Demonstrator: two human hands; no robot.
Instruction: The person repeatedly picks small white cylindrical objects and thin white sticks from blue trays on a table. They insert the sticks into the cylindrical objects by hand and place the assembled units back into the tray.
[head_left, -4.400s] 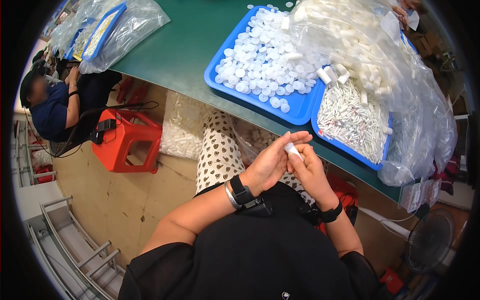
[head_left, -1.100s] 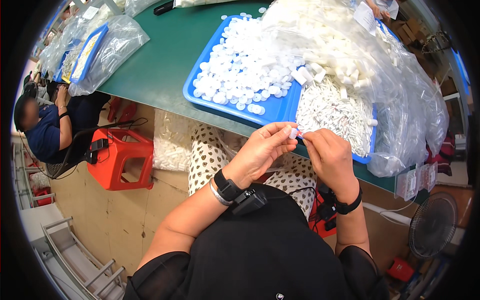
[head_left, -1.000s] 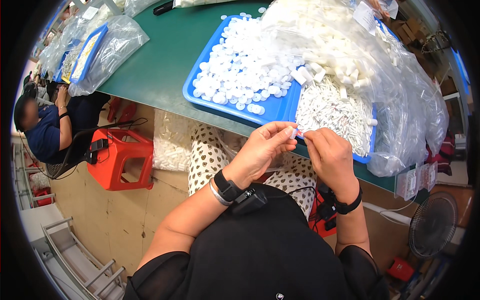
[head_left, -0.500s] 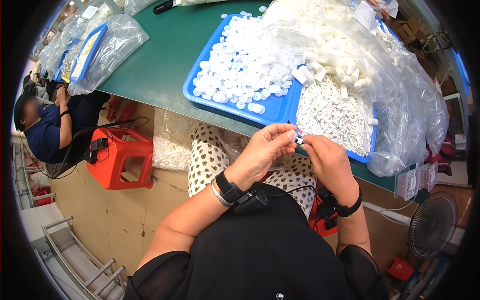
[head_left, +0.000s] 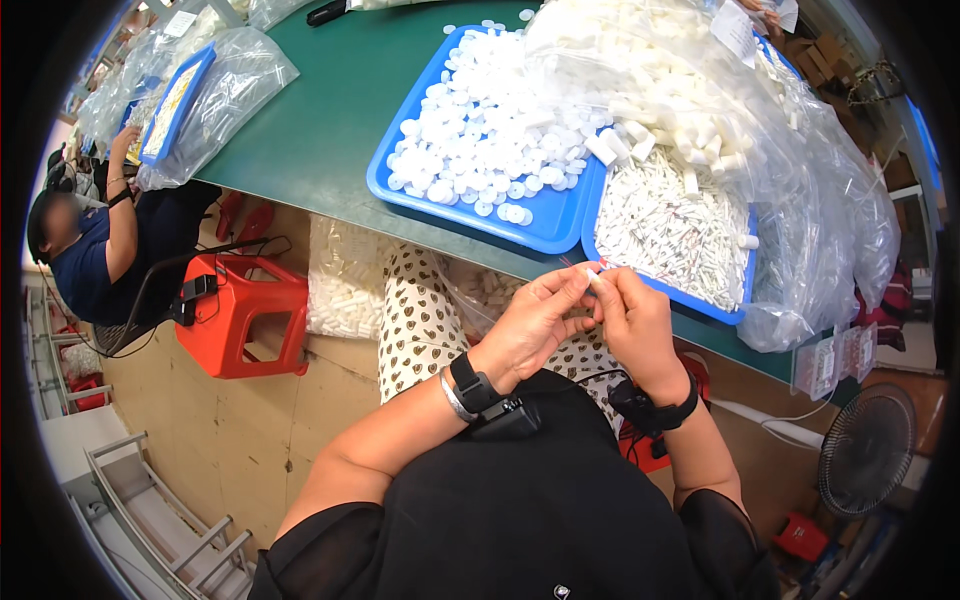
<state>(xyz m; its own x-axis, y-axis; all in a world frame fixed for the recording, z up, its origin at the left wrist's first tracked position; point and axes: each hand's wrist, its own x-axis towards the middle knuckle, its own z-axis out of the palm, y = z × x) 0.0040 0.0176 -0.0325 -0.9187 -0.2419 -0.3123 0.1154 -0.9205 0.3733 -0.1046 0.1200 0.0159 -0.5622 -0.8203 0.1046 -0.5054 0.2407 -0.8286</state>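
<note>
From here I see the left hand (head_left: pixel 525 328) and right hand (head_left: pixel 642 328), both pinched tight, gripping what looks like a small white piece (head_left: pixel 594 279) between them near the blue tray (head_left: pixel 690 302).

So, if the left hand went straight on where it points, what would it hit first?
Likely the right hand, just ahead of its fingertips, though depth is unclear. Beyond that, the line seems to reach the blue tray of slim white parts.

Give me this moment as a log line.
left hand, right hand: pinching one small white piece | left blue plastic tray: translucent round discs | right blue plastic tray: slim white sticks
</note>
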